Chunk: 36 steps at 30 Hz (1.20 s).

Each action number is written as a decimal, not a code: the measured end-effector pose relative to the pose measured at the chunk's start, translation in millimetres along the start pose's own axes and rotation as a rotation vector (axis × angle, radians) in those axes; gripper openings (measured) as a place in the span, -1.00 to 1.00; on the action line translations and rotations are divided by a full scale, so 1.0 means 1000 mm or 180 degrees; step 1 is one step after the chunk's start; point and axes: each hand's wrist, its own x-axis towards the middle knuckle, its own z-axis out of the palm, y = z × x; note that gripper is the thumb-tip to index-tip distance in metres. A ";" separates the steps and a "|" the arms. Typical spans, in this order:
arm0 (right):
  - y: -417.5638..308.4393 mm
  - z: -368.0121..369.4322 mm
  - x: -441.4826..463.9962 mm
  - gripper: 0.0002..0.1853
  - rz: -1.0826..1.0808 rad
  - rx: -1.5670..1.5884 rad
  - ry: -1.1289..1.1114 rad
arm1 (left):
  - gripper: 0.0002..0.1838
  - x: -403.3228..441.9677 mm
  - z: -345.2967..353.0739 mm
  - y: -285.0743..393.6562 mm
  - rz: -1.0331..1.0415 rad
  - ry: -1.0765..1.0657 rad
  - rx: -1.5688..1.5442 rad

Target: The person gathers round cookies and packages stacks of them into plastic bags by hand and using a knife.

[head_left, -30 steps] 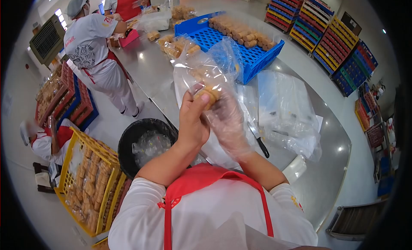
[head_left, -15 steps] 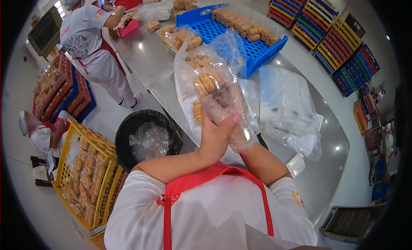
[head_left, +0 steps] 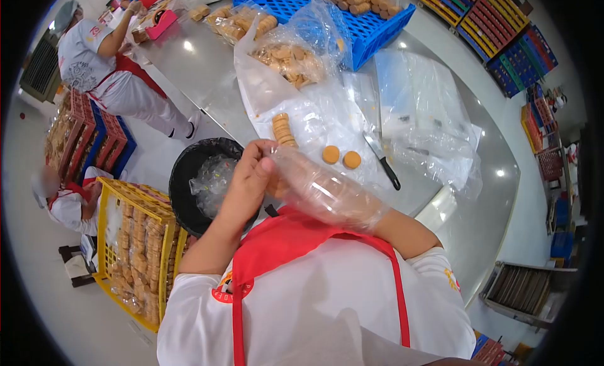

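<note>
My left hand [head_left: 248, 177], bare, is closed with its thumb and fingers pressed together against the finger end of my right hand [head_left: 314, 183]. A loose clear plastic glove covers the right hand down past the wrist. Its fingers curl downward, and a tan patch between the hands is too hidden to name. Just beyond them a row of round cookies [head_left: 284, 129] lies on a white plastic sheet [head_left: 308, 117]. Two single cookies [head_left: 341, 156] rest flat on the sheet to the right. A knife with a black handle [head_left: 382, 163] lies beside them.
A clear bag of cookies [head_left: 286, 61] and a blue crate [head_left: 371, 36] stand farther back. Clear plastic bags [head_left: 421, 108] are piled right. A black-lined bin [head_left: 182, 171] and yellow cookie crates [head_left: 165, 259] stand left. One co-worker [head_left: 94, 64] stands across the table; another [head_left: 78, 205] is lower left.
Both hands have drawn back toward my apron and to the left, away from the cookies. The two single cookies and the knife have come into sight. The view has shifted.
</note>
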 end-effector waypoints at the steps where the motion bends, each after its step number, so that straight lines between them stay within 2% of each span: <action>1: 0.000 0.002 -0.001 -0.60 0.0262 0.0184 -0.0223 | -0.33 -0.007 0.005 -0.001 -0.0069 -0.0062 -0.0080; 3: -0.013 0.009 0.002 -0.59 0.1412 0.1853 -0.0505 | -0.20 -0.014 0.007 -0.020 -0.0184 0.0058 -0.0470; 4: -0.007 0.025 0.001 -0.53 0.0886 0.2073 -0.0037 | -0.18 -0.017 0.001 -0.031 -0.0228 -0.0002 -0.0538; 6: -0.010 0.027 0.000 -0.67 0.0827 0.1709 -0.0100 | -0.08 -0.021 -0.003 -0.030 -0.0396 -0.0077 -0.0644; 8: -0.001 0.037 -0.005 -0.75 0.0235 0.0873 0.0022 | -0.07 -0.028 -0.004 -0.032 -0.0118 -0.0022 -0.0635; 9: 0.009 0.043 -0.006 -0.73 0.0046 0.0690 0.0066 | -0.06 -0.029 -0.003 -0.034 0.0037 0.0007 -0.0636; 13: 0.036 0.063 -0.007 -0.62 -0.0666 -0.0055 0.0174 | -0.03 -0.030 -0.004 -0.041 -0.0188 0.0175 -0.1053; 16: 0.027 0.060 -0.004 -0.65 -0.1069 -0.0294 0.0539 | -0.09 -0.028 -0.015 -0.042 -0.0081 0.0218 -0.1222; 18: 0.009 0.043 -0.006 -0.70 -0.1034 -0.0510 0.0630 | -0.15 -0.026 -0.027 -0.051 -0.0155 0.0650 -0.1441; 20: -0.015 -0.012 -0.017 -0.74 -0.0780 -0.0940 0.0452 | -0.23 -0.020 -0.041 -0.045 -0.0427 0.1020 -0.1798; 22: -0.010 -0.038 -0.029 -0.81 -0.0051 0.0340 0.1716 | -0.23 -0.014 -0.063 -0.038 -0.0350 0.0765 -0.2184; 24: 0.020 -0.065 -0.040 -0.85 0.0559 0.0291 0.2561 | -0.24 -0.014 -0.084 -0.036 -0.0197 0.0743 -0.2346; 26: 0.069 -0.073 -0.051 -0.83 0.1114 0.0143 0.2847 | -0.24 -0.015 -0.097 -0.038 0.0044 0.0914 -0.2344; 29: 0.119 -0.057 -0.066 -0.81 0.1350 -0.0364 0.2487 | -0.26 -0.014 -0.116 -0.046 0.0075 0.0970 -0.2449; 30: 0.119 -0.045 -0.063 -0.84 0.1139 -0.0523 0.2601 | -0.29 -0.014 -0.116 -0.046 0.0048 0.0980 -0.2616; 33: 0.114 -0.034 -0.059 -0.88 0.1025 -0.1240 0.1796 | -0.31 -0.008 -0.113 -0.043 -0.0058 0.0827 -0.2717; 36: 0.123 -0.025 -0.056 -0.89 0.1167 -0.1669 0.1463 | -0.30 -0.003 -0.103 -0.040 0.0003 0.0985 -0.2678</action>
